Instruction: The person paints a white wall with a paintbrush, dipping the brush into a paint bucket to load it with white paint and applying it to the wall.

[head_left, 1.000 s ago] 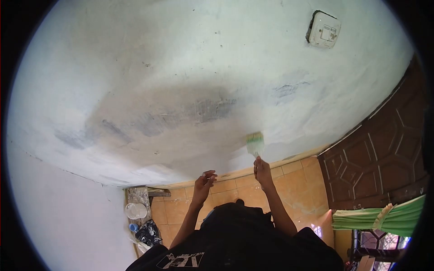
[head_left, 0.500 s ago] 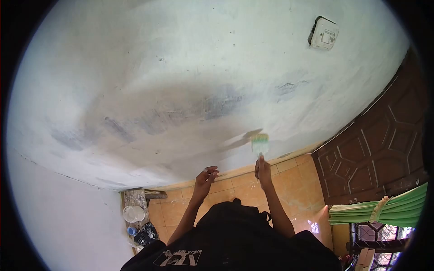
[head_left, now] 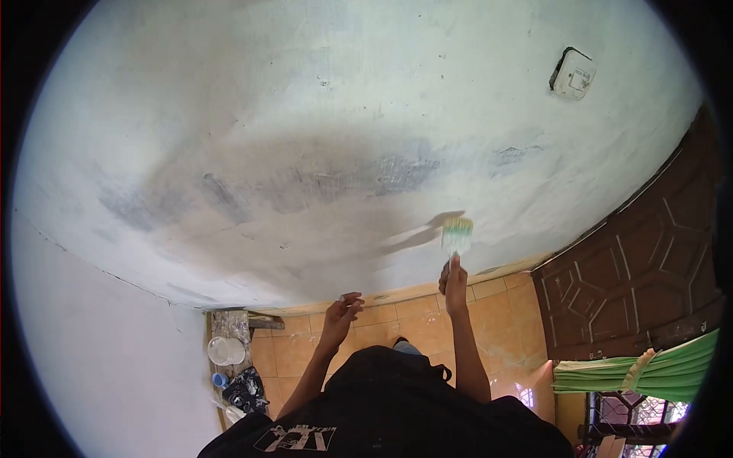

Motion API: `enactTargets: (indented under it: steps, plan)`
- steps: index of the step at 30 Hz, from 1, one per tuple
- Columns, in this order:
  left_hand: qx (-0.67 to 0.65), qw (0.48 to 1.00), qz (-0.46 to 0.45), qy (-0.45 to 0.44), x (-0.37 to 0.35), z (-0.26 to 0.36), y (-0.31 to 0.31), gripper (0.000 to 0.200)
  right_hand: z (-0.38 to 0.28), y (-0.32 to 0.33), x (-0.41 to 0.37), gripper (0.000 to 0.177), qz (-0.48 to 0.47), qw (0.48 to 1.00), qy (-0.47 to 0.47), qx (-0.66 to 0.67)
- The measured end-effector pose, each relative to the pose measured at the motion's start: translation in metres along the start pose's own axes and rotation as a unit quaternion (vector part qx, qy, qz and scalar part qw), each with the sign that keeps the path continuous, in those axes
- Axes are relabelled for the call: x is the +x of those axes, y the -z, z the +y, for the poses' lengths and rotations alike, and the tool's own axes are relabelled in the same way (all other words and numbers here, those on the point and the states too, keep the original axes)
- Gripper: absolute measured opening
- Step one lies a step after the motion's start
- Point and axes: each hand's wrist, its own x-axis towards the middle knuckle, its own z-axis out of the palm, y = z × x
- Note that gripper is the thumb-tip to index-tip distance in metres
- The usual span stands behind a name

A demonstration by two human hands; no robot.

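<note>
A wide paintbrush with white paint and a green band is held upright by its handle in my right hand. Its bristles are at the lower part of the pale wall; whether they touch it I cannot tell. My left hand is raised near the wall's base, its fingers half bent and apart, holding nothing. Grey smudged patches and a broad shadow mark the wall above my hands.
A loose white switch plate sits at upper right on the wall. A dark carved door and a green curtain are at right. A wooden bench at lower left bears a white bucket, a blue cup and a black bag.
My right hand and the brush have moved slightly right. My left hand is a little lower. The view has shifted, and a foot now shows below me.
</note>
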Motion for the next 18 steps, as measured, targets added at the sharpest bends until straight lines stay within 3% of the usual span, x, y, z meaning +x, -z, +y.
enactTargets:
  steps: [2, 6, 7, 10, 13, 15, 17, 18]
  plan:
    - [0.008, 1.000, -0.005, 0.022, -0.003, -0.006, 0.007, 0.034, -0.012, -0.015, 0.018, 0.053, -0.011, 1.000, 0.014, 0.017]
    - [-0.001, 1.000, -0.024, 0.005, -0.001, 0.001, 0.007, 0.035, 0.070, -0.003, 0.026, 0.054, -0.018, 0.999, -0.006, -0.041]
    - [-0.003, 1.000, -0.027, -0.003, 0.002, 0.002, 0.007, 0.035, 0.077, -0.001, 0.019, 0.054, 0.014, 0.993, -0.084, -0.085]
    - [0.001, 0.999, -0.037, -0.008, 0.009, 0.002, 0.005, 0.035, 0.060, 0.001, -0.007, 0.054, 0.017, 0.998, -0.066, 0.008]
    - [0.004, 0.998, -0.055, -0.006, 0.012, 0.002, 0.000, 0.034, 0.006, -0.019, 0.000, 0.054, 0.001, 0.999, 0.041, 0.003]
    - [0.011, 0.997, -0.072, -0.008, 0.015, 0.003, -0.005, 0.034, 0.035, -0.016, 0.041, 0.054, 0.002, 0.981, 0.162, -0.110]
    - [0.023, 0.996, -0.085, -0.007, 0.018, 0.004, -0.011, 0.032, 0.058, -0.017, 0.055, 0.054, 0.004, 0.985, 0.130, -0.113]
    - [0.017, 0.996, -0.086, -0.006, 0.017, 0.003, -0.013, 0.033, 0.070, -0.019, 0.047, 0.055, 0.006, 0.998, 0.036, -0.060]
